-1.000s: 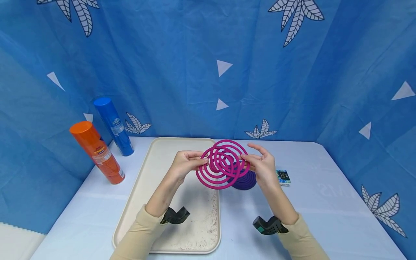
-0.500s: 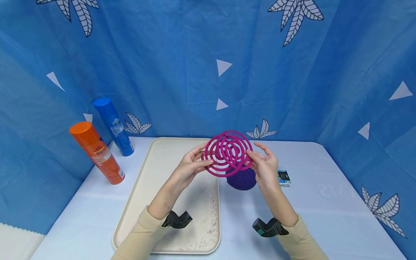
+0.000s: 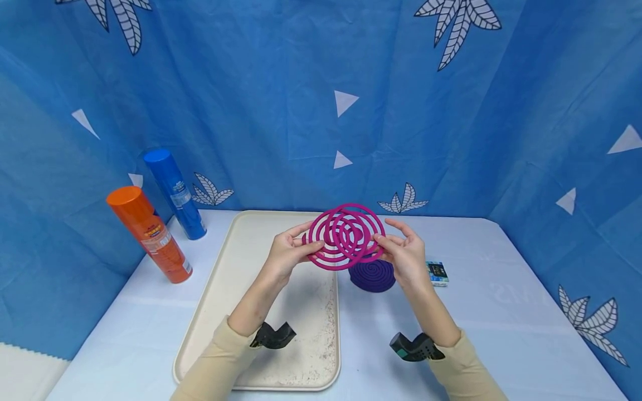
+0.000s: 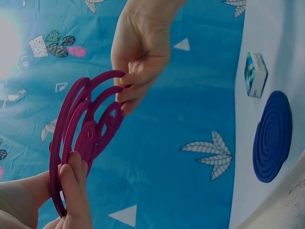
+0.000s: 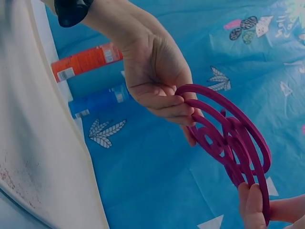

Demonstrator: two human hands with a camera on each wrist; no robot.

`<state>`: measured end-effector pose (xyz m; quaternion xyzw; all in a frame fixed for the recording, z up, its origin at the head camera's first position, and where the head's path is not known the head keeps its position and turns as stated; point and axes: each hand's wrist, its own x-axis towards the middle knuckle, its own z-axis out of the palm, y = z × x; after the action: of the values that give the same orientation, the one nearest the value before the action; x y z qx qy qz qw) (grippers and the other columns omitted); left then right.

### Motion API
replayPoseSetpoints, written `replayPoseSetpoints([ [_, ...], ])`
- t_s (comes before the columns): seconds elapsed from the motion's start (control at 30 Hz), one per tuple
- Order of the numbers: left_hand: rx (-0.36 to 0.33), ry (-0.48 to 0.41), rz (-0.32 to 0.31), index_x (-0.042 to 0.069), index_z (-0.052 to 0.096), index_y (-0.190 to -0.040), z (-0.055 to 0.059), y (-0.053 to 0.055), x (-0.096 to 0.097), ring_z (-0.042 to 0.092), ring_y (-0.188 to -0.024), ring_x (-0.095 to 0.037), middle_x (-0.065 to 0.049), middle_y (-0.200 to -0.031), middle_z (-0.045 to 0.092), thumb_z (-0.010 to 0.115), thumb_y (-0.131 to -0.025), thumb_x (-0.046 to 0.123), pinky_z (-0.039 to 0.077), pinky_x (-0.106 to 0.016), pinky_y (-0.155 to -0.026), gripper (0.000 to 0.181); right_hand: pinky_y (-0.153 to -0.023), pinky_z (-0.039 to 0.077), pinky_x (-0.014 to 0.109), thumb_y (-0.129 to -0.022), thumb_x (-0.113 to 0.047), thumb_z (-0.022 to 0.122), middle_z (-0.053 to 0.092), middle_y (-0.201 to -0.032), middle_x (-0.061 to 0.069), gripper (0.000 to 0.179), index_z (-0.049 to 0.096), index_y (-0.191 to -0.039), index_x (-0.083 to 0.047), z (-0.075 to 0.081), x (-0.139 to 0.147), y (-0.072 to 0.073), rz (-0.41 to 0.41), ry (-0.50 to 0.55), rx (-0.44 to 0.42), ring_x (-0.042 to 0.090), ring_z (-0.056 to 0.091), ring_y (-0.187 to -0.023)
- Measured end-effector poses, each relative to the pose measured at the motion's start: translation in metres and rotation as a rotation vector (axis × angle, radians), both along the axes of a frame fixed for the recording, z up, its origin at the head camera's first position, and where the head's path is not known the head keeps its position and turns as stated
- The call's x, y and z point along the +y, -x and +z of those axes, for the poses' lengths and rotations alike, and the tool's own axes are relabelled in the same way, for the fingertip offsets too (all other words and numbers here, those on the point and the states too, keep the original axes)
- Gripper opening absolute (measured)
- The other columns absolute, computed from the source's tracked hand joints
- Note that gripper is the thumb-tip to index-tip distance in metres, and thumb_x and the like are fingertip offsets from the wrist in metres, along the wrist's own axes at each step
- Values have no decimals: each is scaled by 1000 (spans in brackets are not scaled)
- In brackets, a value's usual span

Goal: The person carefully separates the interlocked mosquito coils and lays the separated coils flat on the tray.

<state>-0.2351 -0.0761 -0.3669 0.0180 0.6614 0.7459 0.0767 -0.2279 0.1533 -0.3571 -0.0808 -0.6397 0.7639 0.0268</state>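
Two magenta mosquito coils (image 3: 357,234) overlap, their rings threaded through one another, held up above the table in the head view. My left hand (image 3: 283,255) pinches the outer ring of the left coil between thumb and fingers. At the opposite edge, my right hand (image 3: 407,257) pinches the right coil, with its index finger raised. Both wrist views show the coils (image 4: 86,143) nearly edge-on, bridging the two hands. Below and behind them, a dark purple coil (image 3: 372,277) lies flat on the table, its upper edge hidden by the magenta ones.
A beige tray (image 3: 301,362) with a speckled right side lies under my left arm. An orange spray can (image 3: 155,242) and a blue spray can (image 3: 176,195) stand at the left. A small box (image 3: 438,273) sits behind my right wrist. Blue curtain surrounds the table.
Both hands first lifted the coils and shifted them right, then brought them back slightly left. The two coils now overlap less, spread more side by side.
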Motion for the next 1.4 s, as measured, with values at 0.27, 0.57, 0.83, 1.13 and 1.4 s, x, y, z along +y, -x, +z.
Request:
replayPoseSetpoints([
  [0.27, -2, 13, -8, 5, 51, -136, 2, 1, -2, 72, -79, -8, -24, -112, 67, 69, -84, 3, 59, -25, -71, 55, -57, 55, 15, -91, 0, 58, 69, -68, -10, 43, 45, -131, -9, 1, 1, 2, 10, 9, 13, 3, 65, -57],
  [0.57, 19, 38, -59, 5, 50, -137, 2, 1, -4, 72, -80, -9, -20, -106, 71, 69, -84, 4, 60, -25, -70, 56, -60, 56, 16, -91, 1, 58, 70, -70, -11, 47, 42, -135, -2, 6, 10, 3, 66, -23, 56, 3, 67, -61],
  [0.83, 30, 91, -138, 4, 49, -137, 4, 2, -11, 72, -81, -10, -19, -102, 72, 70, -84, 4, 60, -26, -71, 57, -56, 54, 15, -91, 0, 58, 69, -69, -10, 39, 48, -128, -10, 7, 14, 3, 58, -26, 50, 4, 64, -57],
  [1.13, 24, 118, -215, 8, 47, -140, 8, 4, -20, 72, -81, -11, -9, -95, 75, 69, -85, 7, 60, -27, -76, 59, -60, 55, 14, -91, -1, 59, 69, -69, -9, 44, 44, -133, -6, 8, 20, 3, 143, -44, 49, 2, 66, -60],
  [1.4, 46, -70, 69, 18, 36, -145, 3, 0, -6, 69, -90, -4, -17, -122, 65, 67, -87, 6, 52, -25, -96, 67, -61, 55, 15, -94, -8, 58, 69, -75, -11, 37, 49, -130, -11, 2, 10, 0, 1, 16, 27, 3, 67, -66],
])
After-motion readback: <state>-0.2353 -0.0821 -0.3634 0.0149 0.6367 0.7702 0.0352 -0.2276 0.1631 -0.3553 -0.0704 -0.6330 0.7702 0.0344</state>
